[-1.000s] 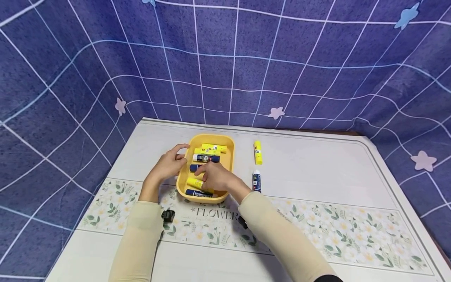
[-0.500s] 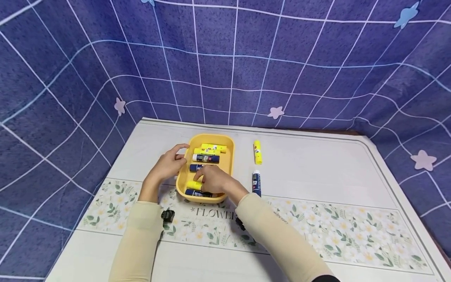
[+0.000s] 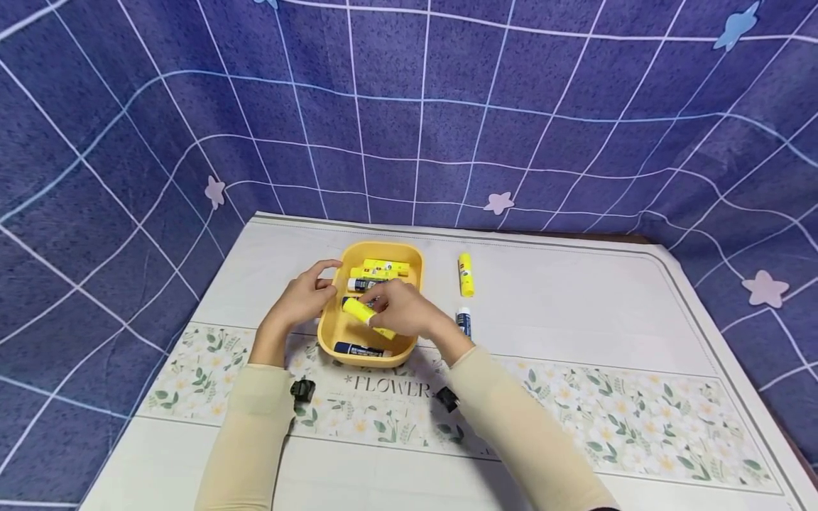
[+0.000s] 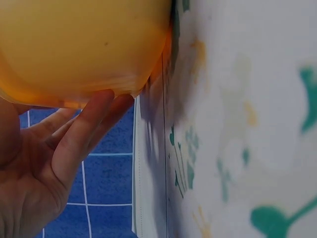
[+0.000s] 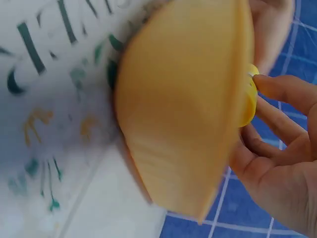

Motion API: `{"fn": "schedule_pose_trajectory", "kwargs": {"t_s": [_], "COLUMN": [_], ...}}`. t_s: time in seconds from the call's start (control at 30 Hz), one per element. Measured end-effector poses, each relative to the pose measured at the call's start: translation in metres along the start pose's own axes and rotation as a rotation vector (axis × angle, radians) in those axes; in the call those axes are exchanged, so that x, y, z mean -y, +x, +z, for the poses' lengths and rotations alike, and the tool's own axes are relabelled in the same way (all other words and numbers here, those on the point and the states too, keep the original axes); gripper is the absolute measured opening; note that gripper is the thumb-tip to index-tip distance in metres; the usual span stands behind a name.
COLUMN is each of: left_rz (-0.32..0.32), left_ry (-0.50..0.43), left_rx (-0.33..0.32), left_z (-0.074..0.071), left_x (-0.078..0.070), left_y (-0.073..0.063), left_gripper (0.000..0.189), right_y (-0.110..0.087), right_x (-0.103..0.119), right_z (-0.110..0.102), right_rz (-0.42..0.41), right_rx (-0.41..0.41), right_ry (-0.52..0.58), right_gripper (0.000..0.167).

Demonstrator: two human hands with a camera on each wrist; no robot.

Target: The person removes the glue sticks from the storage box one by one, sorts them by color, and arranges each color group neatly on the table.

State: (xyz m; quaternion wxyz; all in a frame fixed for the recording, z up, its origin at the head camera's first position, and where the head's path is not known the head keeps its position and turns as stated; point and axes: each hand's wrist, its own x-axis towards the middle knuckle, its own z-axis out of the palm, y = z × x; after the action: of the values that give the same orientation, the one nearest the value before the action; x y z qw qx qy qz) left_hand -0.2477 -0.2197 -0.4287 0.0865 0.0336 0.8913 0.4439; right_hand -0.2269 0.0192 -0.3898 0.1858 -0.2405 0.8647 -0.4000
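In the head view my right hand (image 3: 409,310) pinches a yellow glue stick (image 3: 359,310), raised a little off the floor of the yellow tray (image 3: 324,333). One end of this stick also shows as a yellow tip (image 5: 250,104) past the tray rim in the right wrist view. My left hand (image 3: 304,297) holds the tray's left rim; its fingers (image 4: 81,131) touch the outer wall. Inside the tray lie several other glue sticks: a blue one (image 3: 361,350) near the front, a blue one with a white cap (image 3: 361,284), partly covered, and yellow ones (image 3: 386,267) at the back.
Right of the tray, a yellow glue stick (image 3: 466,275) and a blue one with a white cap (image 3: 464,323) lie on the white table cover (image 3: 607,305). My right forearm partly hides the blue one. A blue curtain (image 3: 409,128) with a grid pattern hangs behind the table.
My right hand has taken the yellow glue stick from beside the front blue one and lifted it up and back. The left hand and tray stay put.
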Motion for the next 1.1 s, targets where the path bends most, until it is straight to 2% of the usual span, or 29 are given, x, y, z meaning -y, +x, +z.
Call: {"fn": "schedule_pose_trajectory", "kwargs": {"t_s": [0.3,0.5,0.67,0.87,1.0,1.1], "left_rz": [-0.017,-0.025,-0.018,-0.004,0.005,0.004], "left_ry": [0.005,-0.005,-0.005,-0.012,-0.011,-0.012], "left_rx": [-0.010,-0.003,-0.003,0.005,0.008,0.005], "left_z": [-0.001,-0.001,0.001,0.001,0.001,0.001], "left_x": [0.003,0.007,0.007,0.003,0.002,0.002], "left_y": [0.001,0.000,0.001,0.001,0.001,0.001], "left_gripper": [0.056,0.056,0.057,0.057,0.057,0.056], "right_y": [-0.013,-0.023,-0.034,-0.053,-0.060,-0.060], "right_x": [-0.022,-0.046,-0.075,-0.117,-0.137,-0.147], "right_z": [-0.048,-0.076,-0.100,-0.126,-0.133,-0.133], "right_rz": [0.056,0.120,0.172,0.264,0.321,0.344], "right_rx": [-0.167,-0.296,-0.380,-0.499,-0.570,-0.589], "right_ry": [0.358,0.495,0.607,0.684,0.647,0.617], "right_gripper": [0.045,0.043,0.050,0.055,0.054,0.053]}}
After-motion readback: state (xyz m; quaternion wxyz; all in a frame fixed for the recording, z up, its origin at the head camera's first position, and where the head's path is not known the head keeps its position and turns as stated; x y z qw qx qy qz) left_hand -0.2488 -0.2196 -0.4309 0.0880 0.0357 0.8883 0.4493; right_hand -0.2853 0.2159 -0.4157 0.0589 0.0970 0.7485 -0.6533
